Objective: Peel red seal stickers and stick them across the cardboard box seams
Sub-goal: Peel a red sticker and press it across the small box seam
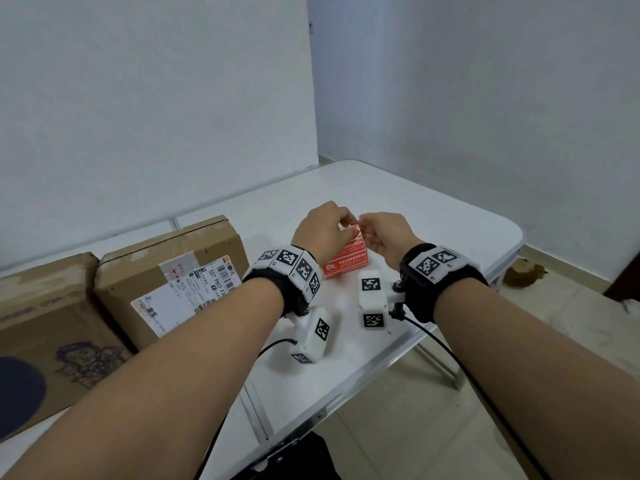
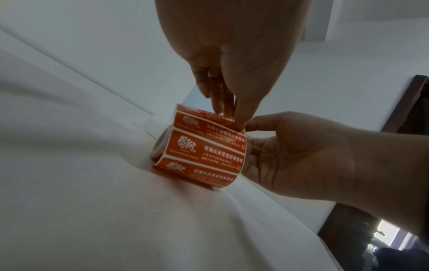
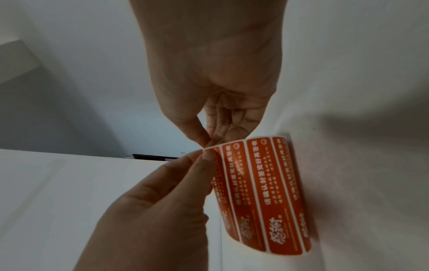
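Observation:
A roll of red seal stickers (image 1: 346,263) with white print stands on the white table (image 1: 426,216), its free strip end (image 2: 204,117) lifted. My left hand (image 1: 341,225) pinches that strip end from above, seen close in the left wrist view (image 2: 234,119). My right hand (image 1: 362,227) meets it from the right, thumb and forefinger pinching the strip's corner (image 3: 210,144). Two cardboard boxes lie to the left: one with a shipping label (image 1: 166,271), one with a drawing (image 1: 45,323). Neither hand touches them.
The table's rounded front-right edge (image 1: 460,306) is close to my right wrist, with tiled floor (image 1: 519,375) beyond. A brown object (image 1: 524,271) lies on the floor. White walls stand behind the table.

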